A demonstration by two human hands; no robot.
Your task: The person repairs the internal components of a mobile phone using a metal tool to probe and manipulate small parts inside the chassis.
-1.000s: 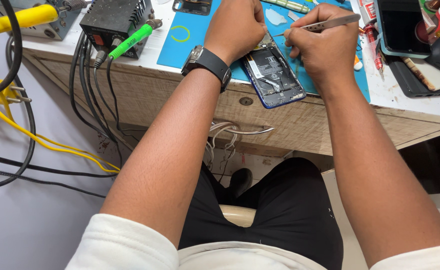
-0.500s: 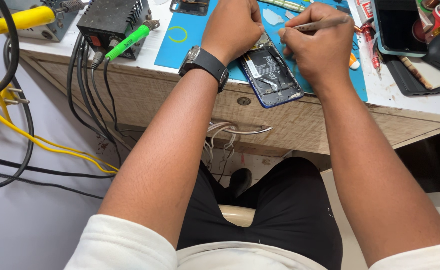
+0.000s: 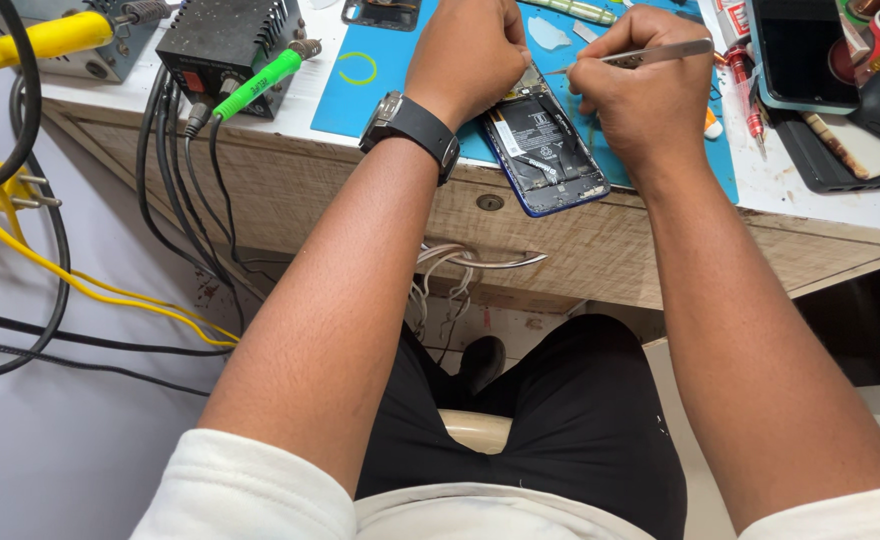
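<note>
Tweezers (image 3: 650, 55) are pinched in the right hand (image 3: 640, 100), tips pointing left toward the opened phone's (image 3: 545, 150) upper end. Left hand (image 3: 470, 55), fisted, presses that end; the phone's long axis runs toward the desk edge (image 3: 660, 250).

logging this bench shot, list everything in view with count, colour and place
opened phone with blue frame: 1, dark inside, on mat at desk edge
blue work mat: 1, desk top
metal tweezers: 1, silver, in right hand
black box unit: 1, desk top left
green-handled tool: 1, beside box
yellow cable: 1, hanging left
black wristwatch: 1, left wrist
left hand: on phone's top
right hand: gripping tweezers
</note>
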